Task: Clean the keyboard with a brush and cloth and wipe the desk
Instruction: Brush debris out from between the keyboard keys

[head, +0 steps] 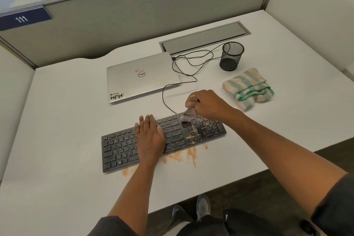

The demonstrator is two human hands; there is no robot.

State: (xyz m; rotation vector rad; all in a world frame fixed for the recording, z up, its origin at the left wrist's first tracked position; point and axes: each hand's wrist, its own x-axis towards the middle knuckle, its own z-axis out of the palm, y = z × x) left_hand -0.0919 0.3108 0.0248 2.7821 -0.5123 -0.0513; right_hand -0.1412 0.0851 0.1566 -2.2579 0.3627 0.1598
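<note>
A black keyboard (118,145) lies tilted on the white desk (57,111). My left hand (150,136) rests flat on its middle keys, fingers straight. My right hand (206,104) grips a small brush (186,117) by its wooden handle, with the pale bristles down on the keys at the keyboard's upper right. Tan dust (193,132) lies on the keys beside the number pad and is smeared on the desk along the keyboard's front edge. A folded green-and-cream striped cloth (249,88) lies on the desk to the right, untouched.
A shut silver laptop (141,76) lies behind the keyboard, with a black cable (191,63) looping from it towards the keyboard. A black mesh pen cup (230,56) stands at the back right beside a grey cable hatch (205,37). Partition walls enclose the desk.
</note>
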